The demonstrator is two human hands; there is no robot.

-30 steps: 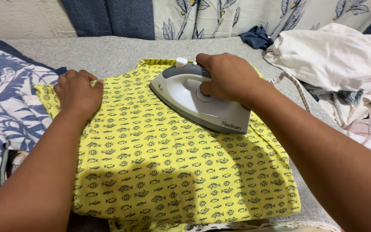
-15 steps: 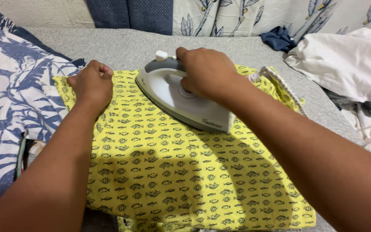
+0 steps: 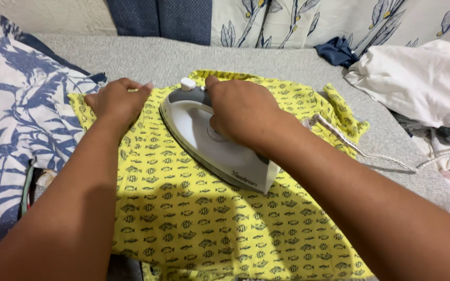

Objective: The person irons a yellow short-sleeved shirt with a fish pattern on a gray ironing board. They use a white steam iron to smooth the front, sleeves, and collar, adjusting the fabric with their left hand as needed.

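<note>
Grey, coarse-woven padding [image 3: 131, 54] covers the surface underneath, and behind it hang a dark blue cloth [image 3: 157, 21] and a pale curtain printed with grey-blue leaves [image 3: 339, 21]. Spread flat on the grey padding is a yellow garment [image 3: 199, 208] patterned with rows of small dark fish, its far edge slightly rumpled toward the right. On the upper part of this garment sits a white and grey iron [image 3: 209, 140], sole down, its pointed nose aimed away and to the left, with a small white knob at the front of the handle. The right hand [image 3: 240, 112] is clamped around the iron's handle, fingers wrapped over the top. The left hand [image 3: 118, 99] lies just to the left of the iron, loosely curled and pressing down on the garment's upper left corner; it holds nothing. A white braided cord [image 3: 360, 151] trails from behind the right wrist across the yellow fabric and out to the right over the grey padding. Along the left lies a blue and white leaf-print cloth [image 3: 11, 114]. At the far right sits a heap of white laundry [image 3: 423, 78], with a small dark blue piece [image 3: 337, 52] beside it.
</note>
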